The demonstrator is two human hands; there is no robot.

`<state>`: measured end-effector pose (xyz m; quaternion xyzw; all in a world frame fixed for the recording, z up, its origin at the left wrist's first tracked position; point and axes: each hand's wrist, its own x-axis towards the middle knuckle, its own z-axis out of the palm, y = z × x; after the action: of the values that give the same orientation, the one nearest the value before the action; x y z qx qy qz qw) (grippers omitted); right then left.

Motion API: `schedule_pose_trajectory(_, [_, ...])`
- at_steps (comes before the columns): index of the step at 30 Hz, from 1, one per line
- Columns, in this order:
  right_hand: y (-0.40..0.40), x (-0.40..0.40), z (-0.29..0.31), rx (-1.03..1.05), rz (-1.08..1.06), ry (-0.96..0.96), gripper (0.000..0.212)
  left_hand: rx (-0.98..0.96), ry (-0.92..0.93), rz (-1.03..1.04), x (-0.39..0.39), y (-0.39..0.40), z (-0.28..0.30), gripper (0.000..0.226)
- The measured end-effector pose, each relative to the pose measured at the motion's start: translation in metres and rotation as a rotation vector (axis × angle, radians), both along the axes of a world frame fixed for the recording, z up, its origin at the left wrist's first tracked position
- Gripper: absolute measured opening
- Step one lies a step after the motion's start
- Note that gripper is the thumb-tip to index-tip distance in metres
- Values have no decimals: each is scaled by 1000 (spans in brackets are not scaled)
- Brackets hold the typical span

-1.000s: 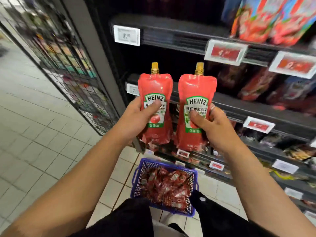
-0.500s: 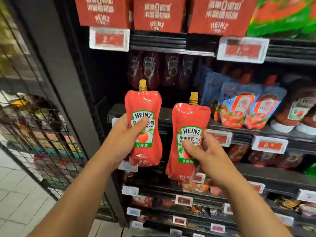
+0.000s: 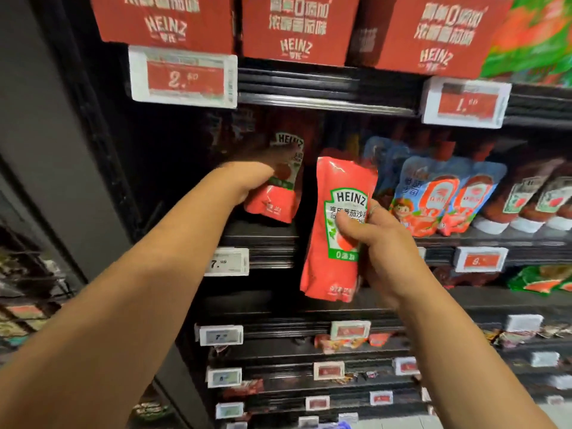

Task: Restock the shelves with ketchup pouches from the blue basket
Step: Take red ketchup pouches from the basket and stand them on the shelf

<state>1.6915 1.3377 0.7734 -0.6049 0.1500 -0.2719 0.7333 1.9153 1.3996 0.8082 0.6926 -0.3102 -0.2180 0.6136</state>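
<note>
My left hand [image 3: 247, 178] grips a red Heinz ketchup pouch [image 3: 280, 193] and holds it inside the dark left bay of the shelf [image 3: 266, 239], just above the shelf board. The fingers reach into the shadow and are partly hidden. My right hand [image 3: 376, 243] grips a second red Heinz pouch [image 3: 334, 230] upright in front of the shelf edge, lower and to the right of the first. Its cap is lost against the dark background. The blue basket is out of view except for a blue sliver [image 3: 343, 425] at the bottom edge.
Red Heinz cartons [image 3: 297, 26] line the shelf above. Blue-and-red pouches [image 3: 433, 193] and dark ketchup bottles [image 3: 532, 193] fill the same shelf to the right. Price tags [image 3: 182, 77] hang on the shelf edges. Lower shelves [image 3: 309, 351] hold small sachets. A grey upright [image 3: 62, 150] bounds the left.
My left hand has moved up and forward, carrying its pouch into the shelf bay. My right hand has risen a little with its pouch. The view has moved closer to the shelf.
</note>
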Motion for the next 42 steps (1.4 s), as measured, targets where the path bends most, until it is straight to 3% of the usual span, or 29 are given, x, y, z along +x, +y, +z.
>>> schedule_pose_trajectory(7, [-29, 15, 17, 48, -61, 62, 16, -282, -235, 259, 27, -50, -25, 45])
schedule_pose_trajectory(11, [-45, 28, 18, 52, -93, 127, 5, -288, -319, 220, 30, -49, -34, 63])
schedule_pose_trajectory(14, [-49, 39, 23, 101, -65, 181, 11, -219, -421, 178, 31, -43, -36, 79])
schedule_pose_trajectory(18, [-60, 72, 35, 82, -228, 187, 10, -178, -493, 147, 36, -42, -39, 90])
schedule_pose_trajectory(20, [-67, 96, 41, 36, -300, 163, 4, -167, -494, 159, 39, -42, -40, 91])
schedule_pose_trajectory(26, [-86, 157, 39, -187, -447, 173, 20, -132, -521, 266, 42, -44, -41, 93])
schedule_pose_trajectory(31, [-97, 184, 39, -314, -557, 216, 59, -130, -504, 339, 46, -46, -43, 79])
schedule_pose_trajectory(33, [-100, 187, 29, -391, -644, 184, 61, -88, -564, 352, 47, -48, -43, 72])
schedule_pose_trajectory(37, [-109, 192, 7, -455, -660, 35, 68, -35, -611, 420, 48, -50, -42, 69])
schedule_pose_trajectory(42, [-119, 196, -4, -628, -621, 52, 76, 8, -659, 436, 49, -47, -42, 72])
